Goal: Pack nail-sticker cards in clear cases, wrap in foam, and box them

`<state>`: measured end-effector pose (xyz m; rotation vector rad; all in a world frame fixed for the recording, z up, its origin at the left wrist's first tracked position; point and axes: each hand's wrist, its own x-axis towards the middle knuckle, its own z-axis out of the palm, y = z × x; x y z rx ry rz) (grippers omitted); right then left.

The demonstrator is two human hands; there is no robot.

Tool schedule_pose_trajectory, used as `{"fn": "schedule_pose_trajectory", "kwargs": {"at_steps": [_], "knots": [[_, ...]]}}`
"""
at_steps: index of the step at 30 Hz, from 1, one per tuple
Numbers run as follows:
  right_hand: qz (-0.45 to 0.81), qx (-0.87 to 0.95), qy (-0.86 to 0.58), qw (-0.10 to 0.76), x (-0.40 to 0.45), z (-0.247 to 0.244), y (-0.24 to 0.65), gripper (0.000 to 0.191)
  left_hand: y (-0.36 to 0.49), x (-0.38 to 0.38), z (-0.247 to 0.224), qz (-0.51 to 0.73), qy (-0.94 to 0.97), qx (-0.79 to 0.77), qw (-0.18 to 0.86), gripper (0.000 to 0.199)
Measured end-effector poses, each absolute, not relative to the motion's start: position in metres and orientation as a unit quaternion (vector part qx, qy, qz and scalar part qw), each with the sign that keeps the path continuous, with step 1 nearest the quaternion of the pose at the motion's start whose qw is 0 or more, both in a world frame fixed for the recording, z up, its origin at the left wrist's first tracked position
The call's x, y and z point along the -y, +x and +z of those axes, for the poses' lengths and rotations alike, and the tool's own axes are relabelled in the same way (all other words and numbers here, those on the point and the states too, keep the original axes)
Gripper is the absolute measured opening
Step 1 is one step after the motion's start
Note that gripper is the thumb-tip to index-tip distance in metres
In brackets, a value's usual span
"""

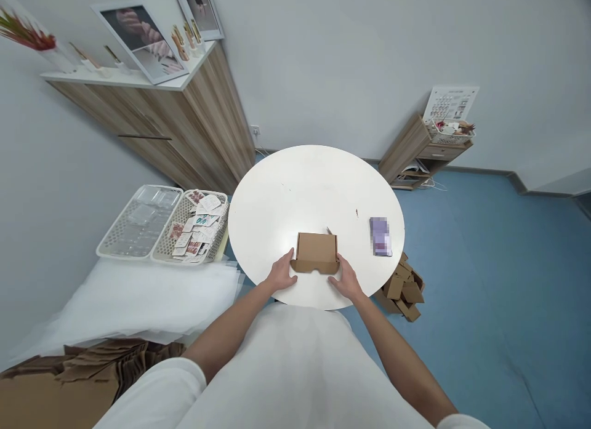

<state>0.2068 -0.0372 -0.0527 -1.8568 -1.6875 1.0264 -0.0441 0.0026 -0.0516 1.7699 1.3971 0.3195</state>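
A small brown cardboard box rests on the near part of the round white table, its lid down and a notched front flap sticking out toward me. My left hand is at the left end of the box, fingers along its side and thumb by the flap. On the opposite end my right hand grips the right corner the same way, its thumb in front of the flap. Between them the two hands hold the box. Just behind the box, a thin dark pointed object shows in part.
A purple, blurred-out item lies at the table's right. Brown boxes are piled below that edge. To the left are white baskets with clear plastic cases and small packets, white sheets and flattened cardboard. Cabinets stand behind.
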Motion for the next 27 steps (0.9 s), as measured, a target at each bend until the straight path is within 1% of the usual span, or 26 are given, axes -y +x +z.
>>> {"fn": "schedule_pose_trajectory", "kwargs": {"at_steps": [2, 4, 6, 9, 12, 17, 19, 23, 27], "knots": [[0.371, 0.616, -0.664, 0.205, 0.04, -0.056, 0.204, 0.08, -0.043, -0.001, -0.053, 0.139, 0.707, -0.54, 0.434, 0.09], [0.372, 0.614, -0.663, 0.214, 0.04, -0.06, 0.201, 0.08, -0.04, -0.001, -0.053, 0.163, 0.703, -0.528, 0.448, 0.089], [0.372, 0.611, -0.658, 0.234, 0.039, -0.061, 0.2, 0.078, -0.038, -0.001, -0.051, 0.186, 0.699, -0.523, 0.451, 0.086], [0.383, 0.613, -0.64, 0.263, 0.034, -0.058, 0.204, 0.069, -0.04, -0.003, -0.043, 0.212, 0.696, -0.523, 0.443, 0.081], [0.417, 0.608, -0.623, 0.264, 0.023, -0.044, 0.214, 0.06, -0.042, -0.005, -0.03, 0.209, 0.699, -0.539, 0.421, 0.07], [0.443, 0.588, -0.632, 0.241, -0.004, -0.012, 0.224, 0.04, -0.036, -0.022, -0.01, 0.208, 0.697, -0.573, 0.377, 0.041], [0.463, 0.583, -0.625, 0.233, -0.014, -0.003, 0.223, 0.036, -0.033, -0.033, -0.006, 0.188, 0.689, -0.595, 0.369, 0.032], [0.512, 0.547, -0.622, 0.228, -0.026, 0.004, 0.217, 0.044, -0.03, -0.048, -0.004, 0.138, 0.676, -0.613, 0.385, 0.026], [0.506, 0.513, -0.657, 0.222, -0.032, 0.006, 0.214, 0.045, -0.029, -0.049, -0.003, 0.12, 0.691, -0.625, 0.342, 0.027]]}}
